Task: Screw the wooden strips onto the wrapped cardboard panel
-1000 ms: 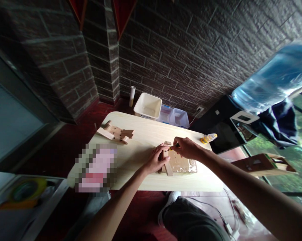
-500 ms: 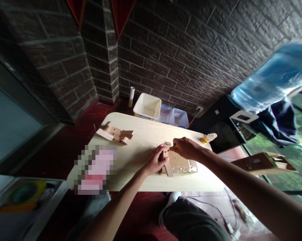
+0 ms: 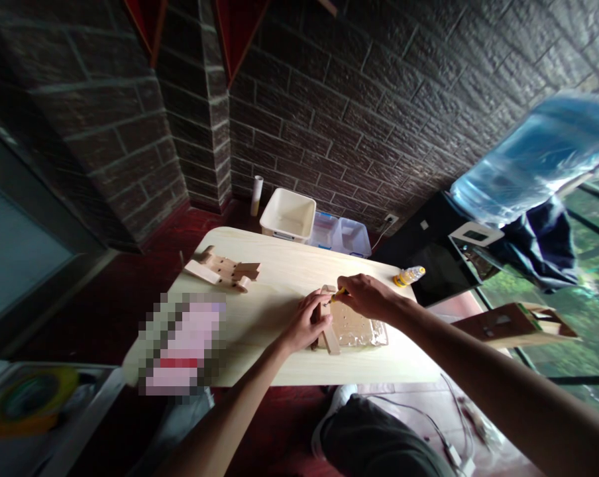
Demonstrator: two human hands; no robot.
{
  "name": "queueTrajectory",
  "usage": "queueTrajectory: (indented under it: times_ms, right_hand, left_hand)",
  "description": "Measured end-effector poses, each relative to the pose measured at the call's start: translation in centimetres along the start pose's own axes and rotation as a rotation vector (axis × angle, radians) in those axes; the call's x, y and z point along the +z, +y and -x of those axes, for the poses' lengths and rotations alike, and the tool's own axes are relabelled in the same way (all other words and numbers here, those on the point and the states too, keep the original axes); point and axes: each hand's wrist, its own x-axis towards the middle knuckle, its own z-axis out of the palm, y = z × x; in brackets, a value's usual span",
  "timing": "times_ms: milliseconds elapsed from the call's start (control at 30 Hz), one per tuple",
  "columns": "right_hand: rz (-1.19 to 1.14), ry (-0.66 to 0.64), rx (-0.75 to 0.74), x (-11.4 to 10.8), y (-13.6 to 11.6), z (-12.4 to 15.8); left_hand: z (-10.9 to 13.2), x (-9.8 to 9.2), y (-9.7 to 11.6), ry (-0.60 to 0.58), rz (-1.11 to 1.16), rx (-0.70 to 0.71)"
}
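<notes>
My right hand (image 3: 363, 295) is closed round a screwdriver (image 3: 338, 294) with a yellow handle. The tool's tip points down and left at a light wooden bar (image 3: 331, 339). Fingers of my left hand (image 3: 302, 323) are wrapped over the bar's left side, close to the tip. Under and beside the bar lies a flat brown board (image 3: 355, 326) with small holes and shiny clear plastic along its near edge. Whether the tip sits in a screw is too small to see. Another wooden assembly (image 3: 224, 270), with holes and raised side pieces, rests at the table's far left.
The pale table (image 3: 274, 285) has a clear bottle with yellow parts (image 3: 409, 275) at its right edge. A blurred pink item (image 3: 190, 338) lies front left. Behind stand a cream bin (image 3: 288, 215), clear boxes (image 3: 353, 237) and a tube (image 3: 256, 196). Cables (image 3: 429, 414) run along the floor.
The view has shifted slightly, so the table and things on it appear a little lower and farther left. Both hands keep their holds, and the screwdriver's handle shows at a slightly different angle.
</notes>
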Motion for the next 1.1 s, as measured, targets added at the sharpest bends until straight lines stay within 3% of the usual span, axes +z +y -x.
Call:
queueTrajectory:
  times_ms: [167,500,867,1100]
  right_hand:
    - [-0.016,-0.007,0.081,0.5,-0.2,-0.4]
    - [-0.023,0.001,-0.132,0.0,-0.6,-0.3]
    - [-0.027,-0.034,0.086,0.3,-0.1,-0.3]
    - [-0.002,-0.004,-0.115,-0.1,0.4,0.8]
  left_hand:
    - [0.0,0.1,-0.1,-0.002,-0.007,-0.003]
    - [0.4,-0.3,0.0,-0.044,-0.056,-0.012]
    - [0.2,-0.7,0.5,-0.071,-0.009,-0.026]
    - [0.2,-0.8,0.5,-0.069,-0.002,-0.001]
